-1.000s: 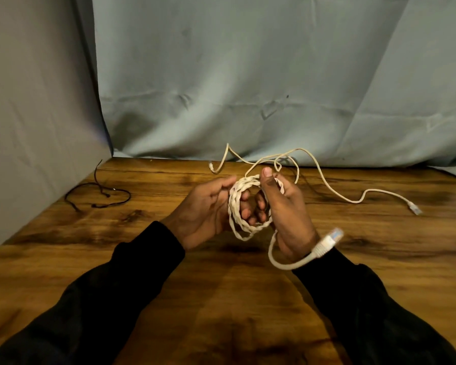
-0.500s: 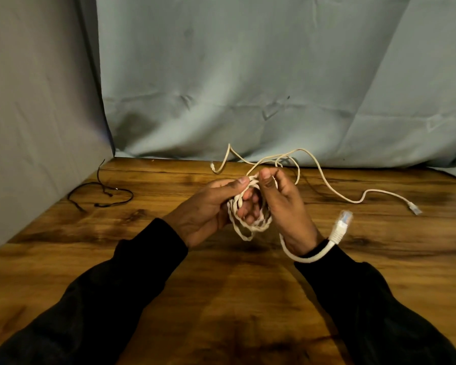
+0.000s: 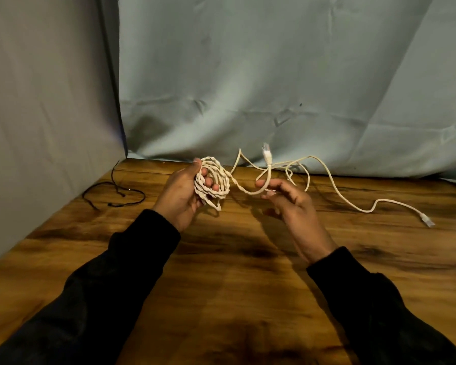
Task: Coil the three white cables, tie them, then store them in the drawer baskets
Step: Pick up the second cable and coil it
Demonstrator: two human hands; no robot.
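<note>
White cable coil (image 3: 212, 184) | gripped upright in left hand (image 3: 181, 194) | free tail (image 3: 250, 191) ran rightward | pinched by right hand (image 3: 291, 200) fingertips | connector (image 3: 267, 152) pointed up.

The wooden table (image 3: 248, 285) was brown with dark grain patches. A loose white cable (image 3: 353, 206) lay on it beyond the right hand's fingers (image 3: 267, 184), trailing off to their right and ending in a small connector (image 3: 427, 222) — flat on the wood, well apart from them. A thin black cord (image 3: 116, 196) lay in loops well to the left of the left hand's fingers (image 3: 211, 184) — near the table's far left corner.
</note>
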